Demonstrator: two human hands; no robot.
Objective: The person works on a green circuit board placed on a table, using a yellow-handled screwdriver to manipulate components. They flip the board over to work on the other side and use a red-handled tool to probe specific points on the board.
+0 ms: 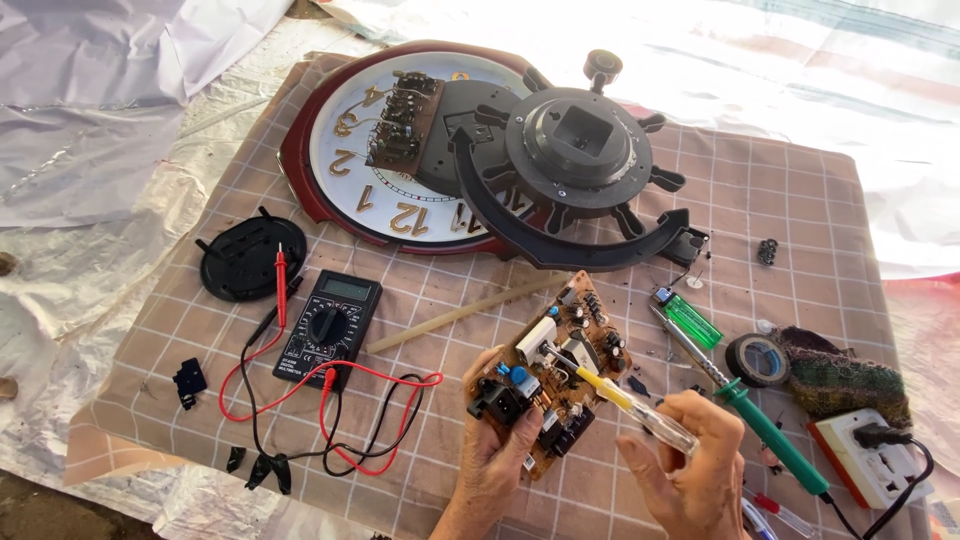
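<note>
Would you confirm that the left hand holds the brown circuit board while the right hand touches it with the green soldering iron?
Not quite: in the head view the left hand holds the circuit board, but the right hand uses a yellow-tipped clear-handled screwdriver. The green soldering iron lies on the cloth.

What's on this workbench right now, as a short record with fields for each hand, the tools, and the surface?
left hand: holds circuit board
right hand: holds screwdriver, tip on the board
meter: on the cloth, red and black leads attached
soldering iron: lying right of the board
clock: face up, partly dismantled
surface: checked cloth
</note>
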